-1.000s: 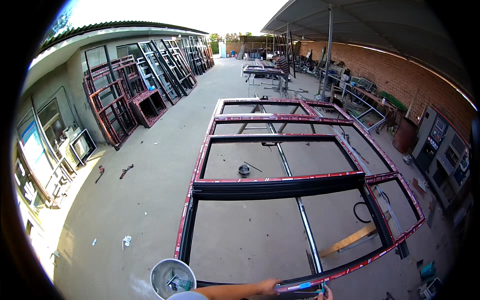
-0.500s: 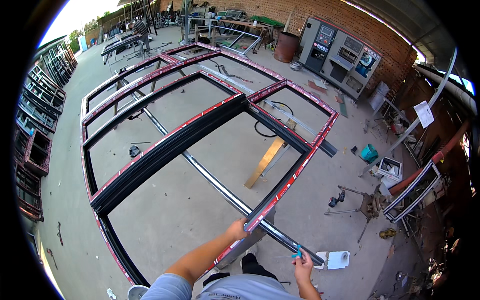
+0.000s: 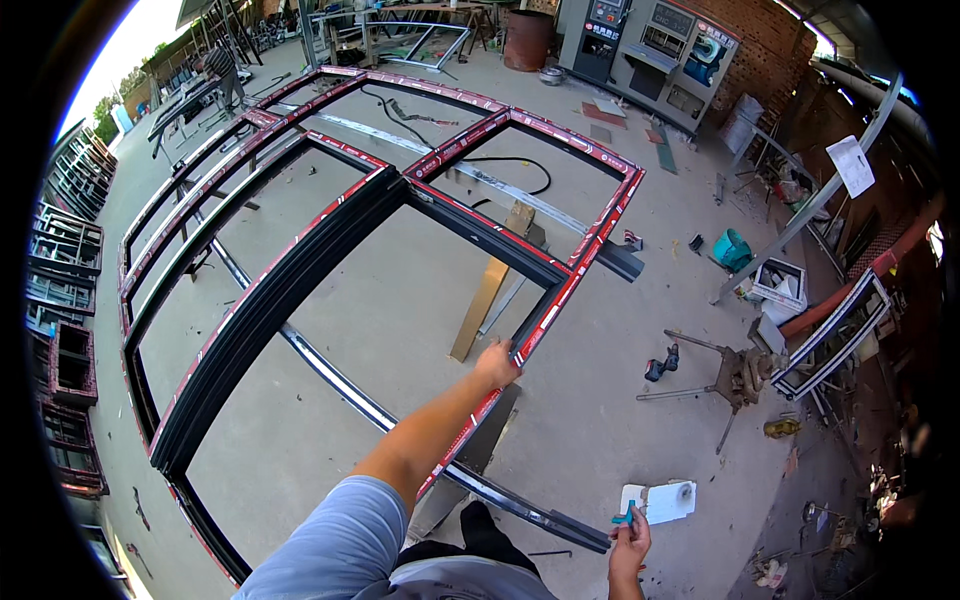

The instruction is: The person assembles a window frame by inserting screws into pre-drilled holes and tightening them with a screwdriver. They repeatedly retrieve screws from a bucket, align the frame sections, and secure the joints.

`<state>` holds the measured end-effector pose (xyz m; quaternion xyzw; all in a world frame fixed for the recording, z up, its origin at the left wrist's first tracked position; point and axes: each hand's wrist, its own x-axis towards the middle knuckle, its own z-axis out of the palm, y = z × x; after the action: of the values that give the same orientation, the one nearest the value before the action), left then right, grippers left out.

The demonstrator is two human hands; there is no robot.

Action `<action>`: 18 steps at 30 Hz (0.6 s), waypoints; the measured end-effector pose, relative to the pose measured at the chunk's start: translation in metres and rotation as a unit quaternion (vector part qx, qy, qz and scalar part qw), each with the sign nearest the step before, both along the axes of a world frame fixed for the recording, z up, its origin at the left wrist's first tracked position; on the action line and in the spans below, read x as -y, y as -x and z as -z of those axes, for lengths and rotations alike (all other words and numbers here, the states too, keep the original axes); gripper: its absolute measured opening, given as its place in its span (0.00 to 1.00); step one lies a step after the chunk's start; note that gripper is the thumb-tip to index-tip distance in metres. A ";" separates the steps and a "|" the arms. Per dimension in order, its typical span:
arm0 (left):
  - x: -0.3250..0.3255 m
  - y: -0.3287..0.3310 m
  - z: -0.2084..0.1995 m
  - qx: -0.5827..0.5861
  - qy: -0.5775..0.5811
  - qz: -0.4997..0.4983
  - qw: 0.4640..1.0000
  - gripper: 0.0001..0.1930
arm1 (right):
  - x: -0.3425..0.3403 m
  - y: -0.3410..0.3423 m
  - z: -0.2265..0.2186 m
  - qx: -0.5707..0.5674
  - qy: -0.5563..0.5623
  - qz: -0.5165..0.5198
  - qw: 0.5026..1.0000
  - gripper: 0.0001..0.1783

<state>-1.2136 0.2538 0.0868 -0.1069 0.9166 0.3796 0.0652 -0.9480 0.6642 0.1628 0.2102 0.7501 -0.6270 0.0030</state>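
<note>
A large dark metal window frame [image 3: 300,270] with red-taped edges lies flat over the concrete floor. My left hand [image 3: 497,362] reaches forward and rests on the frame's near right rail [image 3: 545,318], fingers curled over it. My right hand [image 3: 629,535] is low at the bottom edge, shut on a small blue tool [image 3: 623,517]. A long silver bar [image 3: 350,390] runs under the frame toward my feet.
A wooden plank [image 3: 485,297] lies under the frame. A white tile [image 3: 660,500], a drill [image 3: 662,364] and a metal stand [image 3: 735,375] lie on the floor to the right. Machines [image 3: 650,50] stand by the brick wall. Another person [image 3: 218,68] works far left. Stacked frames [image 3: 65,300] line the left.
My view has swung further right and closer to the frame. My left hand has slid forward along the red-edged rail. My right hand stays low with the blue tool.
</note>
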 end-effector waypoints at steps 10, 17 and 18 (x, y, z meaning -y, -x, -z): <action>-0.028 -0.020 0.024 -0.136 -0.170 -0.064 0.974 0.49 | -0.013 0.014 0.021 0.061 0.009 -0.007 0.998 0.23; 0.014 -0.202 -0.008 -0.077 -0.026 0.043 0.996 0.45 | 0.049 0.081 0.014 0.014 0.060 -0.130 0.990 0.20; 0.020 -0.229 -0.009 -0.070 -0.006 0.056 0.996 0.45 | 0.059 0.090 0.012 0.016 0.062 -0.146 0.987 0.20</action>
<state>-0.9849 0.2342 0.0960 -0.0287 0.9210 0.3877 0.0229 -1.0380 0.6056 0.1511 0.1076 0.7325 -0.6615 0.1197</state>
